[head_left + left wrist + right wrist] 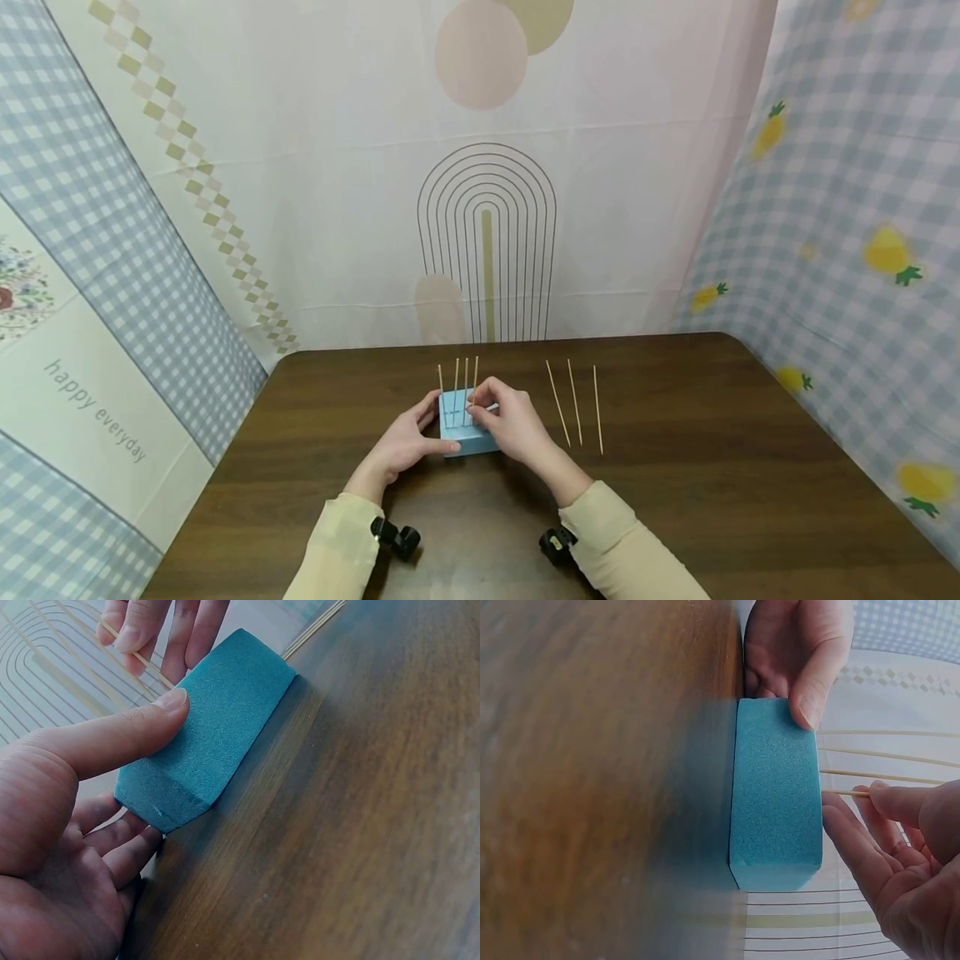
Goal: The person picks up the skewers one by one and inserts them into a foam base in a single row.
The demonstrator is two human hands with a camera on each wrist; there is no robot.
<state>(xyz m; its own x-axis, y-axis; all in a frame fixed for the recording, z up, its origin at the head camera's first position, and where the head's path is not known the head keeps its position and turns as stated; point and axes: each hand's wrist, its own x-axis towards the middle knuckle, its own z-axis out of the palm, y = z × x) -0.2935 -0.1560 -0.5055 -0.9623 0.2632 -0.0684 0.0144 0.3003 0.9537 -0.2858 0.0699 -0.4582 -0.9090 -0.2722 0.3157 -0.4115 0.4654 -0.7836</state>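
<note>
A light blue foam block point(480, 442) lies on the table. My left hand point(405, 442) grips its left end, with the thumb on the near top edge and the fingers round the far side. Several thin wooden sticks point(456, 392) stand upright in the top of the block, in a row. Between thumb and forefinger, my right hand point(517, 421) pinches the rightmost stick point(844, 793) low down. In the right wrist view that stick's lower end meets the block's top face point(819, 825).
Three loose wooden sticks point(575, 404) lie side by side on the brown table point(675, 467), right of the block. A patterned white cloth point(337, 208) hangs behind the table, with checked cloths point(847, 250) at the sides.
</note>
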